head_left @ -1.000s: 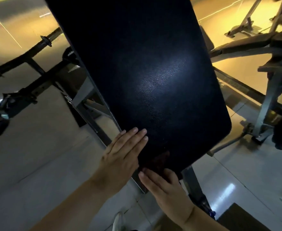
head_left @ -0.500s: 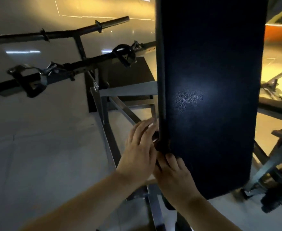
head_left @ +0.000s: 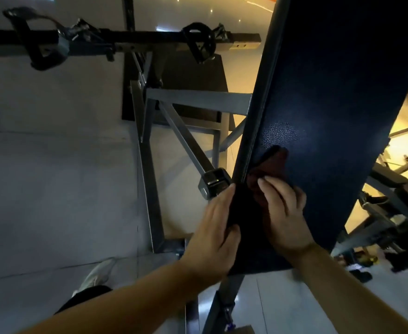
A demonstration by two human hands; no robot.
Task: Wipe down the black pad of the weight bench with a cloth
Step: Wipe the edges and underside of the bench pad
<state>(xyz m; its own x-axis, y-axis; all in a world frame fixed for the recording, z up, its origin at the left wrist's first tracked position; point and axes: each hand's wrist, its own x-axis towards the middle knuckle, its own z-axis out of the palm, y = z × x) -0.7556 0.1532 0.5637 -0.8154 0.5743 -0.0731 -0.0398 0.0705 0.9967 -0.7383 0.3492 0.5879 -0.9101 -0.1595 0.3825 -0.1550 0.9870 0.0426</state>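
The long black pad (head_left: 323, 97) of the weight bench runs from the top right down to the lower middle. A dark reddish cloth (head_left: 274, 165) lies on its top face near the left edge. My right hand (head_left: 285, 208) presses flat on the cloth, fingers pointing up the pad. My left hand (head_left: 216, 227) grips the pad's left side edge just below, thumb on the top face and fingers along the side. Part of the cloth is hidden under my right hand.
The grey steel bench frame (head_left: 147, 165) stands left of the pad on a pale tiled floor. A black bar with hooks (head_left: 116, 42) crosses the top. More gym equipment (head_left: 391, 225) crowds the right. My white shoe (head_left: 94, 276) is at the lower left.
The view has swung left and the pad now sits at the right. My right hand has moved onto the pad's top face, showing the cloth. My left hand has taken hold of the side edge.
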